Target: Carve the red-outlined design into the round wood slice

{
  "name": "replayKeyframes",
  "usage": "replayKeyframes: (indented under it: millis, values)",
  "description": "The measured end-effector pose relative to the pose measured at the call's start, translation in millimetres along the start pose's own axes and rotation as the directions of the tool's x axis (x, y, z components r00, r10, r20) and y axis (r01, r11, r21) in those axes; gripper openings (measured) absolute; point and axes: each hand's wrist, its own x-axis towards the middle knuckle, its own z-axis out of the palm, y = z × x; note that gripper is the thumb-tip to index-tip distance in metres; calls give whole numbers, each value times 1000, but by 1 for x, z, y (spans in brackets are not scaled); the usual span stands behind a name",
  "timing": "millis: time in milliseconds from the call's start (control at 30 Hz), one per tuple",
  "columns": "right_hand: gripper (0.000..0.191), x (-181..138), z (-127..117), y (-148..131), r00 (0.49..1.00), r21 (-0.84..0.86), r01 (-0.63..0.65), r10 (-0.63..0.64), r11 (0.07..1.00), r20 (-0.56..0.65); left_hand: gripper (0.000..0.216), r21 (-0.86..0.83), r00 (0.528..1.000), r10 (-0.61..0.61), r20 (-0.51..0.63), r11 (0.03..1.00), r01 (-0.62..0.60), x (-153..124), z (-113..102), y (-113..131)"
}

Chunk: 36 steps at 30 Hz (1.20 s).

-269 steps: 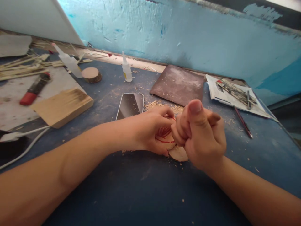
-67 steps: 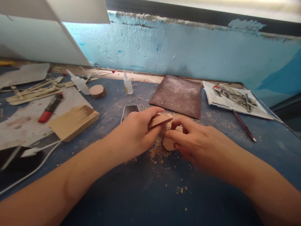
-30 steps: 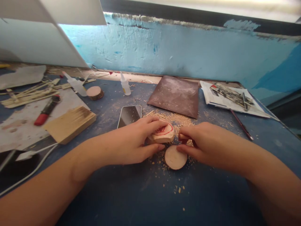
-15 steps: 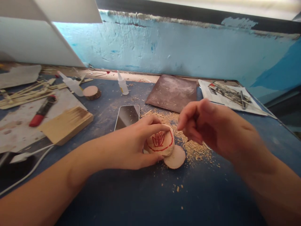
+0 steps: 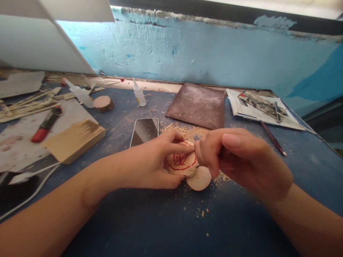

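My left hand [image 5: 157,162] grips a round wooden slice [image 5: 182,162] with a red drawing on its face, tilted up on the blue table [image 5: 150,221]. A second, plain wooden disc [image 5: 199,179] lies flat just below it, partly under the slice. My right hand [image 5: 235,160] has its fingers curled together in a pinch at the slice's right edge; what they hold is hidden. Wood shavings [image 5: 187,131] lie scattered around both discs.
A phone [image 5: 144,130] lies face up behind my left hand. A brown sandpaper sheet [image 5: 197,105], glue bottle [image 5: 139,94], wooden block [image 5: 73,140], red-handled knife [image 5: 44,125], small log slice [image 5: 103,103], newspaper with nails [image 5: 261,107], and pencil [image 5: 273,138] surround them.
My right hand has come down and left from mid-air to the slice's right edge, with its fingers curled tighter. The left hand keeps the slice tilted up on the plain disc.
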Motion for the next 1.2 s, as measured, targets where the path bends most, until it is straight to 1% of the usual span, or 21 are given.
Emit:
replayKeyframes:
  millis: [100, 233, 367, 533, 600, 733, 833, 867, 933, 1000, 1133, 1200]
  values:
    - [50, 1, 3, 0, 1000, 78, 25, -26, 997, 9, 32, 2, 1000, 9, 3, 1000, -9, 1, -1, -2]
    - [64, 0, 5, -2, 998, 116, 58, -54, 992, -38, 40, 5, 1000, -10, 4, 1000, 9, 1, -1, -3]
    - [64, -3, 6, 2, 997, 127, 37, -29, 991, -67, 41, 5, 1000, -8, 19, 1000, 8, 1, -1, -3]
    - [61, -6, 9, 8, 992, 157, 102, -88, 982, -95, 47, 1, 1000, 1, 28, 1000, -1, 0, -3, -6]
    - [64, -6, 9, 8, 990, 153, 110, -94, 982, -107, 49, 4, 1000, 6, 30, 1000, -6, -1, -3, -8]
    - [71, -3, 8, 6, 984, 153, 127, -104, 980, -146, 44, 5, 999, 29, 27, 1000, -29, -1, -3, -10]
    - [70, 0, 6, 7, 985, 174, 168, -156, 970, -78, 45, 0, 999, 27, 34, 1000, -27, -1, -3, -10]
    - [70, 0, 6, 9, 982, 183, 183, -171, 966, -80, 46, -3, 999, 22, 38, 1000, -22, 0, -3, -10]
    - [69, 1, 9, 13, 977, 195, 199, -178, 961, -121, 46, -12, 999, 21, 45, 1000, -20, 1, -3, -9]
    - [69, 0, 14, 19, 965, 203, 240, -211, 949, -153, 42, -18, 998, 21, 52, 1000, -20, 2, -3, -9]
    - [67, 1, 28, 31, 941, 169, 328, -306, 929, -147, 26, -27, 997, 8, 73, 1000, -6, 4, -4, -10]
    - [69, 6, 30, 33, 939, 158, 311, -279, 937, -199, 22, -29, 996, 7, 84, 1000, -4, 4, -5, -11]
